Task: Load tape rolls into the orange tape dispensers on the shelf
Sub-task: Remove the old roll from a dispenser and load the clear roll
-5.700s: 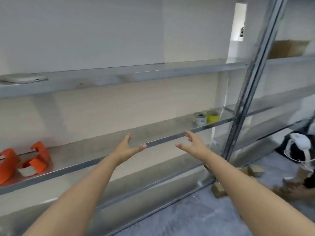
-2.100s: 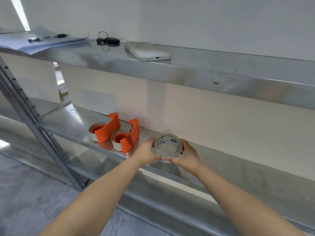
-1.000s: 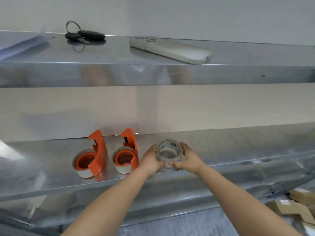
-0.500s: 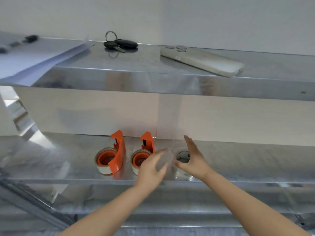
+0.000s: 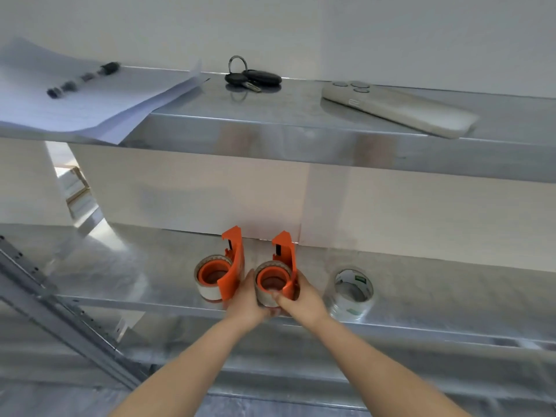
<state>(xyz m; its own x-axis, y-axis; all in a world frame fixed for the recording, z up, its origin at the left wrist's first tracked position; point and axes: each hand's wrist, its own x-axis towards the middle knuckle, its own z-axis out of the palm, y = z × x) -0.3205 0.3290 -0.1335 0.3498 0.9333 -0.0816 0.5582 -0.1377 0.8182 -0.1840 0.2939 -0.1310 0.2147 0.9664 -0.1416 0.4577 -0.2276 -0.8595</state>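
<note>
While hands (image 5: 244,300) (image 5: 304,297) clasp the loaded right dispenser (image 5: 285,257), the left dispenser (image 5: 231,273) holds tape (image 5: 207,292).

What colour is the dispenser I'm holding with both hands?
Orange; the dispenser shows best in the head view.

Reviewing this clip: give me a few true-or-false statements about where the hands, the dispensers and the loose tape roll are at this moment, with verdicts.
1. The left hand and the right hand both grip the right-hand orange dispenser. True.
2. The right hand holds the clear tape roll. False: it sits on the lower shelf, right of the hands, untouched.
3. The keys lie on the upper shelf between the paper and the phone. True.
4. Only one dispenser is on the shelf. False: the left-hand orange dispenser stands beside the held one.
</note>
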